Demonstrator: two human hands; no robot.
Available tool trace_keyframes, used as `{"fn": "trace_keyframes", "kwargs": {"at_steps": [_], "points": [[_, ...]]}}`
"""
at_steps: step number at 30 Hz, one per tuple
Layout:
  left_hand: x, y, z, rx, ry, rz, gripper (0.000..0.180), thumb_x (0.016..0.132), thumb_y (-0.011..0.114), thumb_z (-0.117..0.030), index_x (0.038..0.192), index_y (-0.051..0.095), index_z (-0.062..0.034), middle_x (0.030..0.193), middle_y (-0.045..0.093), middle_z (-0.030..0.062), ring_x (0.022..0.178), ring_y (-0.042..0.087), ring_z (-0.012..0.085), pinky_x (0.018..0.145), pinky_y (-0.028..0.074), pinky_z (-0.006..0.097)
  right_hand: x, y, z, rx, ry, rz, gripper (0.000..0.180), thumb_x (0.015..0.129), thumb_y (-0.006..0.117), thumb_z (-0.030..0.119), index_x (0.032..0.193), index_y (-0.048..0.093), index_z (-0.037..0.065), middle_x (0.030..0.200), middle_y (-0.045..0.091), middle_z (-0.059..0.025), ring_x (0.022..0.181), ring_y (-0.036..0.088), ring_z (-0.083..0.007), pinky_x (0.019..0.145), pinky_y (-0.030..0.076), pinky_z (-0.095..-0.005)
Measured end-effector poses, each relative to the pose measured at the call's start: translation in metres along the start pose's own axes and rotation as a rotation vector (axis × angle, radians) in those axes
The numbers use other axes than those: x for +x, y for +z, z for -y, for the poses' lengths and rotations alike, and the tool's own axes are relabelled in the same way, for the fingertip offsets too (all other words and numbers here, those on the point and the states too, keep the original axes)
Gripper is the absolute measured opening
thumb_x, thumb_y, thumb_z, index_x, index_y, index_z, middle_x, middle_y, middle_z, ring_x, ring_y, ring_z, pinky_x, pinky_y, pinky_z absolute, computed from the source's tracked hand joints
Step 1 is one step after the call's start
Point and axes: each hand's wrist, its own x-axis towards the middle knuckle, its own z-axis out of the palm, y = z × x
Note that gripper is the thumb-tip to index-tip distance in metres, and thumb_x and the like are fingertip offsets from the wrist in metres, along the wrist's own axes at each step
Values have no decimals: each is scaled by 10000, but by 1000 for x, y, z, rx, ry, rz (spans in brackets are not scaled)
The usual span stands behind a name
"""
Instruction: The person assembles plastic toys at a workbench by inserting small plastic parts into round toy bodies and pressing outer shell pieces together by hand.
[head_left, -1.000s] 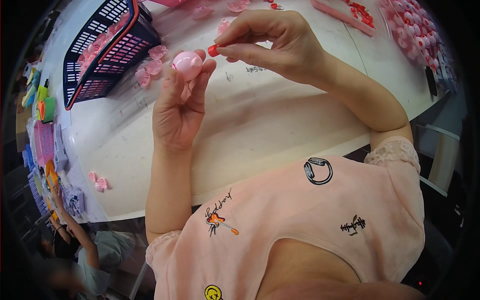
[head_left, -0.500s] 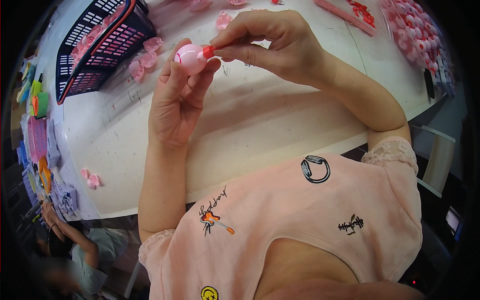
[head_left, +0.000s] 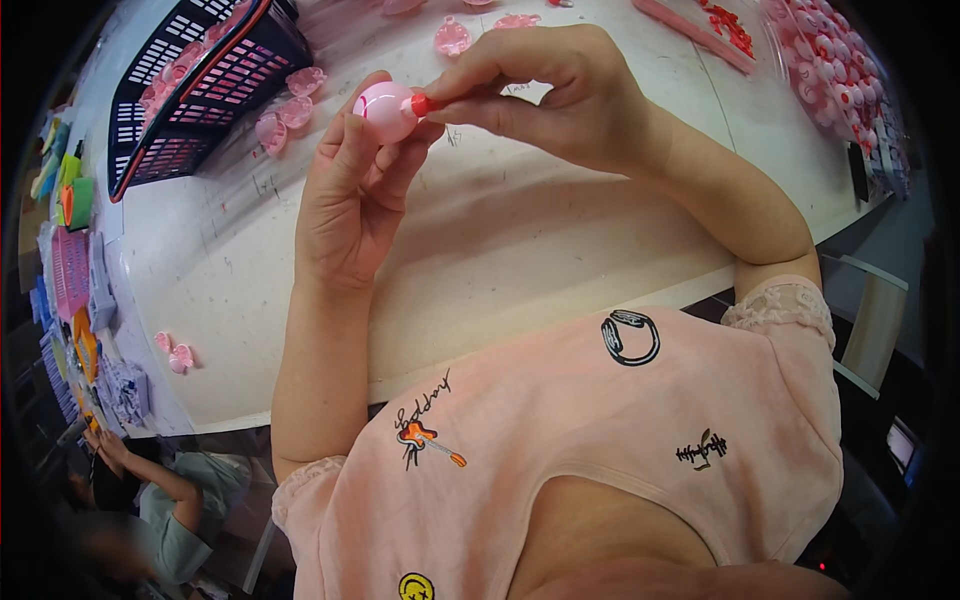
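Observation:
Between the fingers of my left hand is a round pink plastic ball, held above the white table. A small red piece sticks out from the ball's right side. My right hand pinches that red piece between thumb and forefinger, so both hands meet at the ball. A darker pink curved line marks the ball's left side. The back of the ball is hidden by my left fingers.
A dark blue basket of pink shells stands at the upper left, with loose pink shells beside it. Finished-looking pink and red balls fill a clear bag at the upper right, near red pieces. A co-worker sits at the lower left.
Both hands stay on the ball and its red piece, almost unmoved. The view has shifted slightly, and another pink shell now shows above my right hand.

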Motion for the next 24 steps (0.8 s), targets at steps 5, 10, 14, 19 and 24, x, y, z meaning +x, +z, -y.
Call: {"fn": "trace_keyframes", "kwargs": {"at_steps": [5,10,14,19,24], "points": [[-1,2,0,114,3,-36,459,818,588,-228,1178,429,8,1048,556,125,934,586,233,809,518,272,-5,3,-5,309,251,-1,115,765,617,2,878,608,-23,811,624,-78,742,606,-119,682,508,-224],[0,1,1,122,0,-47,432,823,581,-238,1155,454,6,1027,566,121,914,595,219,780,527,252,-3,2,-3,262,278,24,132,787,597,17,914,603,-22,811,619,-68,731,596,-106,629,488,-202],[1,-2,0,58,-39,-41,405,831,567,-247,1131,473,9,998,580,119,895,601,203,745,535,227,-2,2,-1,225,290,20,138,791,595,27,923,605,-15,801,622,-60,716,592,-97,596,472,-191],[1,-1,0,62,-73,-49,397,833,563,-250,1113,482,19,968,591,123,879,606,196,726,540,216,-4,1,-4,83,256,-5,128,785,604,43,905,615,1,755,624,-39,678,588,-76,571,467,-181],[1,-1,0,23,-80,-40,395,836,556,-251,1108,483,26,967,592,132,876,608,204,726,540,216,-1,-2,1,-32,285,60,114,776,615,59,882,628,18,732,626,-29,643,582,-69,546,463,-182]]}}
